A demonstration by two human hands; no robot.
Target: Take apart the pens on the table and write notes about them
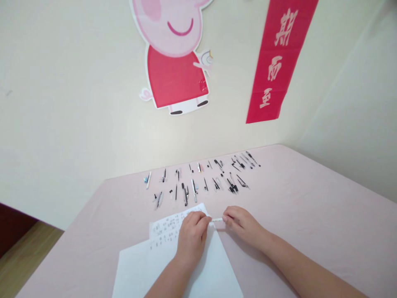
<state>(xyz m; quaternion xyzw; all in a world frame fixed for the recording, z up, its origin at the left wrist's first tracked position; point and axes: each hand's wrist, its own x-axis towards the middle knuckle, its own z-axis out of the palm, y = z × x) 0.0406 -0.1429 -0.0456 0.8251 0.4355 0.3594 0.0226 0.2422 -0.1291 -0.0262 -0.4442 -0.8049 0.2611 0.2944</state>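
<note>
A slim white pen [217, 220] spans the gap between my two hands, level above the paper's right edge. My left hand [192, 231] pinches its left end, over the white sheets. At the other end, the fingertips of my right hand [243, 223] are closed on the pen. Under my left hand lies a sheet with handwritten marks [164, 227], partly covered by a blank white sheet [139, 269]. The pen's two ends are hidden in my fingers.
Several pens and pen parts [185, 194] lie in two rows across the far half of the pink-covered table [310, 198]. Behind the table, a pig cutout [176, 76] and a red banner [279, 62] hang on the wall.
</note>
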